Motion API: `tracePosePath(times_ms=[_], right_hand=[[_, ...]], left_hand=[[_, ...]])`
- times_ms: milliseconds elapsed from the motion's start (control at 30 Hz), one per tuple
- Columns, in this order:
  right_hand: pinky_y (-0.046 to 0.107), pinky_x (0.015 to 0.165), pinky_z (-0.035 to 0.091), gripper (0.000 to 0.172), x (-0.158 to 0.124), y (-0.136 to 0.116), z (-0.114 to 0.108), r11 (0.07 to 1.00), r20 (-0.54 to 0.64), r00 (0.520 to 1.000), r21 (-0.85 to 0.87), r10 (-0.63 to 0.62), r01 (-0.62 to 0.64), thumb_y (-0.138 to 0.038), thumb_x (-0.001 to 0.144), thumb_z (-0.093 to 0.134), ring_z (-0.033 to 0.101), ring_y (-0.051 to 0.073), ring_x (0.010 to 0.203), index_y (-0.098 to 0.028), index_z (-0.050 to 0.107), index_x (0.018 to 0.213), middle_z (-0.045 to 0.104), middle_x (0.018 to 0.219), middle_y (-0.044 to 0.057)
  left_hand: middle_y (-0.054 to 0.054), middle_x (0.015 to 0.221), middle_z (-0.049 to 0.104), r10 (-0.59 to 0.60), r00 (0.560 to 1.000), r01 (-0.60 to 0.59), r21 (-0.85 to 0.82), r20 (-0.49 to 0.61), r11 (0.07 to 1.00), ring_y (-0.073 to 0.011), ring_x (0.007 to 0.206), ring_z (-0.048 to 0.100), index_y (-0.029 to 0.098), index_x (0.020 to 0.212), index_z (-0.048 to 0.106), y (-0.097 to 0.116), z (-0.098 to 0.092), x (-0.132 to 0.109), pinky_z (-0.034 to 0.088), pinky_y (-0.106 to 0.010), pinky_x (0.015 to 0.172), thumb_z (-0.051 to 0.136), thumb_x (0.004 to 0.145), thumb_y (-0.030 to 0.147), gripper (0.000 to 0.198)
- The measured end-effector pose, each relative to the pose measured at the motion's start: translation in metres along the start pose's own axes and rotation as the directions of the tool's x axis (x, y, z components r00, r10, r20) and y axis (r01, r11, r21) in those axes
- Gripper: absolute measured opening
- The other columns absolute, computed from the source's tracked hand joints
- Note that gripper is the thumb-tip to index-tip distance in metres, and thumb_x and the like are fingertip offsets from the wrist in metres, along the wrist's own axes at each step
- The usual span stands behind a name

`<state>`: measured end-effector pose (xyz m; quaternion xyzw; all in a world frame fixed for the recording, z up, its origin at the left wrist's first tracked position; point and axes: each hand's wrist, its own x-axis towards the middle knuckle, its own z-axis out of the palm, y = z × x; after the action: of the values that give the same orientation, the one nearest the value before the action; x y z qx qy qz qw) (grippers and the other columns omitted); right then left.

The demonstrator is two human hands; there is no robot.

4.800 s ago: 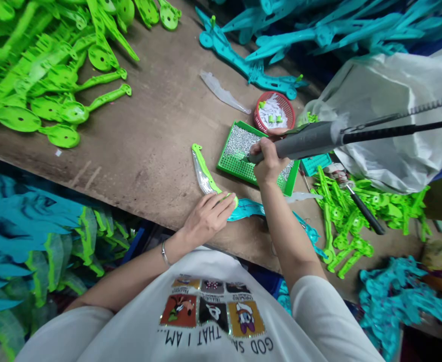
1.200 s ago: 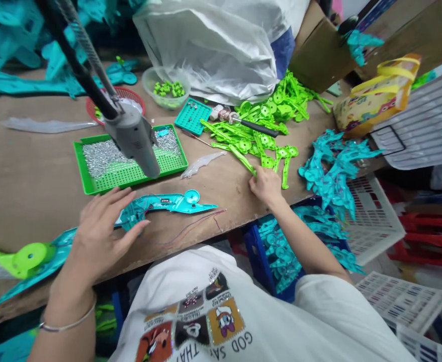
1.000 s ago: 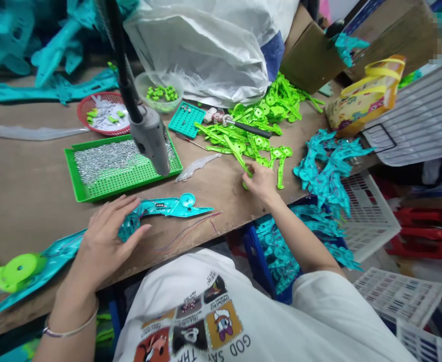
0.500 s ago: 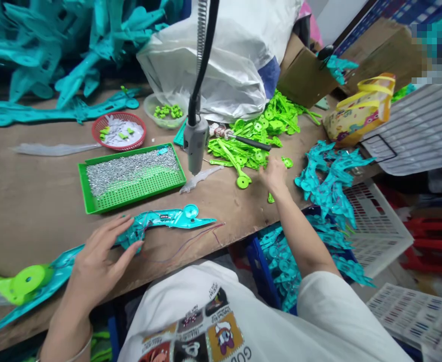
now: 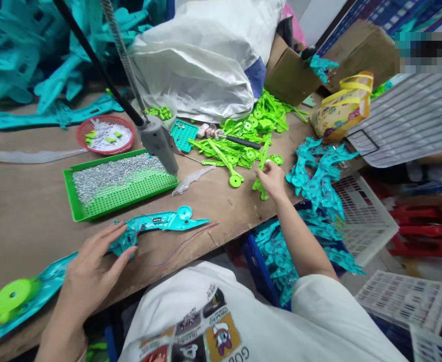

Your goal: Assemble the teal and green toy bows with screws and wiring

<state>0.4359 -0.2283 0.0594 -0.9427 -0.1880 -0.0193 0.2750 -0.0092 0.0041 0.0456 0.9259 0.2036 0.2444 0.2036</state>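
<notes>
My left hand [image 5: 92,269] lies open, fingers spread, its fingertips on the near end of a teal plastic shell [image 5: 164,222] with red and blue wires trailing from it. My right hand [image 5: 270,177] reaches to the right, its fingers curled on a bright green plastic piece [image 5: 261,187] at the near edge of a heap of green pieces [image 5: 243,136]. A grey electric screwdriver [image 5: 158,142] hangs free on its cord above the green tray of screws [image 5: 115,180]. No hand touches it.
A red basket [image 5: 105,134] and a clear bowl of green bits [image 5: 158,111] stand behind the tray. A white bag [image 5: 205,65], cardboard box [image 5: 288,75] and teal parts [image 5: 319,171] crowd the right. White crates [image 5: 367,221] sit beside the table. A finished green-teal piece [image 5: 13,296] lies at left.
My right hand let go of the screwdriver, which now swings free, and went right into the green pieces. It has drawn one toward the table edge. My left hand stays on the teal shell.
</notes>
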Motion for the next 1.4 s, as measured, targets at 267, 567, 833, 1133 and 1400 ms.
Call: tracePosePath(times_ms=[267,567,833,1133,1400], right_hand=[[0.029,0.063,0.046,0.032,0.005,-0.015,0.016,0.893,0.030,0.994,0.444,-0.103,0.079,-0.044,0.070,0.073,0.051,0.013,0.064,-0.018,0.066,0.088,0.060,0.074,-0.001],[0.045,0.097,0.052,0.029,0.018,-0.022,0.006,0.996,0.021,0.996,-0.012,-0.083,0.084,-0.032,0.088,0.058,0.068,0.027,0.099,-0.014,0.069,0.108,0.073,0.105,0.015],[0.055,0.101,0.052,0.049,0.013,0.012,-0.008,0.910,0.103,0.957,-0.352,0.271,-0.220,-0.023,0.074,0.070,0.066,0.040,0.115,-0.010,0.058,0.120,0.069,0.113,0.022],[0.034,0.068,0.062,0.029,-0.018,0.005,-0.019,0.648,0.142,0.984,0.741,0.104,-0.175,-0.038,0.073,0.075,0.065,0.014,0.062,-0.023,0.062,0.094,0.060,0.077,-0.004],[0.031,0.077,0.054,0.033,-0.081,-0.055,-0.018,0.854,0.632,0.575,0.383,-0.520,0.351,-0.037,0.093,0.056,0.070,0.019,0.079,-0.021,0.079,0.111,0.078,0.089,0.005]], left_hand=[[-0.009,0.130,0.070,0.023,0.998,-0.023,0.013,-0.053,1.000,-0.0299,0.113,0.072,0.033,0.142,0.057,0.002,-0.002,0.001,0.059,-0.048,0.101,0.070,0.091,0.029,0.053],[0.002,0.136,0.067,-0.092,0.996,0.092,-0.079,0.007,0.993,-0.0317,0.116,0.071,0.053,0.145,0.051,0.007,-0.003,-0.003,0.058,-0.055,0.104,0.068,0.091,0.032,0.060],[0.002,0.130,0.072,-0.097,0.986,0.089,-0.066,-0.138,0.994,-0.0305,0.109,0.074,0.050,0.140,0.058,0.014,-0.012,-0.001,0.060,-0.051,0.099,0.074,0.085,0.023,0.063],[-0.007,0.126,0.073,-0.059,0.991,0.056,-0.031,-0.124,0.998,-0.0293,0.113,0.072,0.031,0.132,0.065,0.016,-0.009,-0.007,0.059,-0.050,0.100,0.074,0.087,0.017,0.048],[-0.014,0.136,0.066,0.083,0.996,-0.081,0.069,-0.017,0.994,-0.0305,0.134,0.059,0.022,0.127,0.061,0.042,0.022,0.022,0.049,-0.055,0.112,0.065,0.093,0.019,0.034]])
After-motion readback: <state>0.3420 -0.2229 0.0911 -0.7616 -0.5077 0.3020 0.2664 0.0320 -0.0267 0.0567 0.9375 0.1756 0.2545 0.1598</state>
